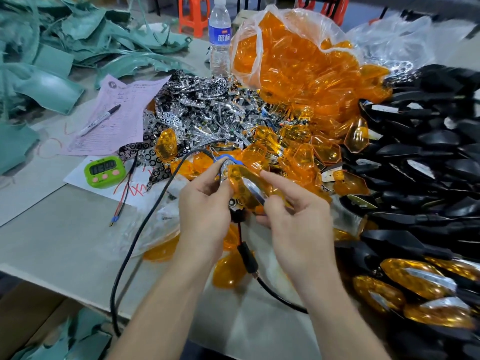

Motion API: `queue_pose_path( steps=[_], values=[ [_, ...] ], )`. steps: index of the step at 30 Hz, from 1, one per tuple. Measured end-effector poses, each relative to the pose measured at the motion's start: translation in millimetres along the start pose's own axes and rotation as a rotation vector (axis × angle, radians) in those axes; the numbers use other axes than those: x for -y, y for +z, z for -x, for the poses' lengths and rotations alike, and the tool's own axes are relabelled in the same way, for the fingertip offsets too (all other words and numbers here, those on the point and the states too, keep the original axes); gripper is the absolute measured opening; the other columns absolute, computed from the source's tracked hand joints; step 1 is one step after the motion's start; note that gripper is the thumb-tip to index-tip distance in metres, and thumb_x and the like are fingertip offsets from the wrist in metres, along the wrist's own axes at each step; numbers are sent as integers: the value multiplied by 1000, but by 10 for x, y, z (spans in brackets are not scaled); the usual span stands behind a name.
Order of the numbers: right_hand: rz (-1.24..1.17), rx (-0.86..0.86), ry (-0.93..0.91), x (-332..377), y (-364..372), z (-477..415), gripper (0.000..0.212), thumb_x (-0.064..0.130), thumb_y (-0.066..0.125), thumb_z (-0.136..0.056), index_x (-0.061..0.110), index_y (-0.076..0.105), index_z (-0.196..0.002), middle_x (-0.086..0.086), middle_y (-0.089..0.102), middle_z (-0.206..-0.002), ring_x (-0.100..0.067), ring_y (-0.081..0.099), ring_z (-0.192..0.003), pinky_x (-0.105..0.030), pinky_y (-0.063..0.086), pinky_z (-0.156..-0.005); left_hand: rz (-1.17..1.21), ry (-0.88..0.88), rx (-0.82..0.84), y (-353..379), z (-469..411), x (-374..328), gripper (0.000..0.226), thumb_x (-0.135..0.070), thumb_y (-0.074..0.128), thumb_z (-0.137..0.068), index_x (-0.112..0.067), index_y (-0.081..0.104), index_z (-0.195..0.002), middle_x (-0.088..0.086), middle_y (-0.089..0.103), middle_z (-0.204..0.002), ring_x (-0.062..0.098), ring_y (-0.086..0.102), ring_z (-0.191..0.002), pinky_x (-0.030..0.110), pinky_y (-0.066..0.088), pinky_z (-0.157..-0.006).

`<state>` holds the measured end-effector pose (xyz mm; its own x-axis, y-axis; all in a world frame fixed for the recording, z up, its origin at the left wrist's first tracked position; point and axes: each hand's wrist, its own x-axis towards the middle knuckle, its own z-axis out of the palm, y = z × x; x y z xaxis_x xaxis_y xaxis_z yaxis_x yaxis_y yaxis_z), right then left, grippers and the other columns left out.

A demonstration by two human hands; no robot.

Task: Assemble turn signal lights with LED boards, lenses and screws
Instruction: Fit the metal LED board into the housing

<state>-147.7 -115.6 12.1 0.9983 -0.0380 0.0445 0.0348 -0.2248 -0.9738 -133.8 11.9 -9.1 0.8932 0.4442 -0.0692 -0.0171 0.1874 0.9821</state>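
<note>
Above the table's middle I hold one turn signal light, its orange lens over a chrome reflector. My left hand grips its left end with curled fingers. My right hand pinches its right side, index finger stretched along the lens. A red wire and a black plug hang below the light. Loose orange lenses lie behind, with more in a clear bag. A chrome pile of reflectors and LED boards sits at centre back. Black housings are stacked at the right.
A green timer and pink paper with a marker lie at left. A water bottle stands behind the chrome pile. Green plastic scraps crowd the far left. Finished lights lie at lower right. A black cable loops across the table.
</note>
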Motion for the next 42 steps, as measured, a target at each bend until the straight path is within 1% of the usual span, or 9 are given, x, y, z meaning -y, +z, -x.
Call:
queue_pose_path(
  steps=[3,6,12,17,22,25,31,38,42],
  values=[
    [356,53,-145,-16,48,23,32,27,59,-93,43,71,-119,16,73,-91,-8,62,-74,-35,55,-73,-8,26,-36,40,16,13,42,2,59,-98,-32,82,-105,6,80,-101,27,75,-95,66,57,-90],
    [214,71,-51,20,48,14,41,26,73,-91,43,69,-128,23,75,-100,-1,69,-93,-31,59,-90,-3,28,-24,75,22,22,36,-1,62,-99,-27,80,-116,3,80,-106,36,74,-107,64,58,-91],
    [201,46,-115,35,-13,-15,52,27,82,-84,57,66,-123,36,70,-101,11,67,-96,-13,54,-85,7,21,2,94,27,27,36,-8,68,-93,-28,78,-121,-1,80,-107,30,75,-107,61,58,-94],
    [117,51,-73,115,12,-56,22,27,69,-88,41,70,-105,19,76,-94,-7,72,-87,-41,63,-81,45,3,-3,143,28,84,39,-12,68,-91,-29,76,-125,2,79,-112,36,73,-108,65,56,-94],
    [190,54,-38,99,51,-49,18,24,69,-92,42,68,-96,26,73,-94,1,69,-90,-31,59,-82,70,-22,8,196,25,127,38,-3,65,-99,-29,76,-125,0,78,-116,29,73,-113,60,55,-101],
    [250,27,-27,98,68,-43,27,25,71,-92,38,70,-115,30,70,-94,2,66,-96,-30,58,-90,130,-94,40,195,42,115,34,-9,63,-103,-30,74,-128,2,78,-117,28,73,-113,56,55,-103],
    [282,-16,28,60,68,-55,54,26,74,-94,28,58,-146,13,64,-141,-7,58,-131,-37,50,-111,179,-144,79,177,77,87,32,-10,56,-106,-31,77,-118,10,75,-123,34,67,-122,56,50,-109],
    [289,-11,32,74,59,-37,53,25,73,-95,29,58,-146,14,63,-141,-6,58,-131,-21,44,-106,241,-140,92,146,101,46,32,-7,55,-105,-28,76,-117,14,76,-119,29,75,-105,39,63,-86],
    [257,-4,37,107,49,-29,52,24,71,-96,30,58,-146,14,66,-138,-6,61,-128,-30,49,-110,258,-122,88,142,104,33,33,-5,54,-105,-29,77,-111,10,79,-113,20,76,-92,29,62,-72]
  ],
)
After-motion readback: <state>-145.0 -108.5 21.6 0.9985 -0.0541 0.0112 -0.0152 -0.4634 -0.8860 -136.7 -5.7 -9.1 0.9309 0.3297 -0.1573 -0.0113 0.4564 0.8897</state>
